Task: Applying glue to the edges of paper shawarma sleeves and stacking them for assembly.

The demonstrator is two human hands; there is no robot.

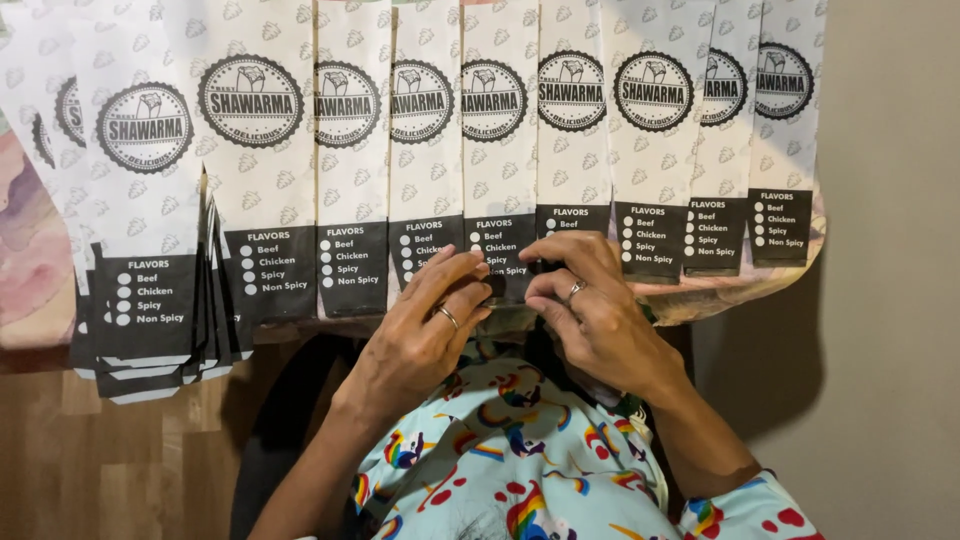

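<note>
Long white paper sleeve bags with a round black emblem and a black lower panel lie side by side in an overlapping row across the table. My left hand (425, 320) and my right hand (585, 300) meet at the bottom end of one middle bag (500, 150), fingertips pinching its black lower edge. Each hand wears a ring. The bag's bottom edge is mostly hidden under my fingers.
A thicker stack of the same bags (150, 300) hangs over the table's near edge at the left. More bags (780, 150) lie at the right end. A pastel patterned table cover (30, 250) shows at left. My colourful printed clothing (520, 450) is below, and a wooden floor (100, 460).
</note>
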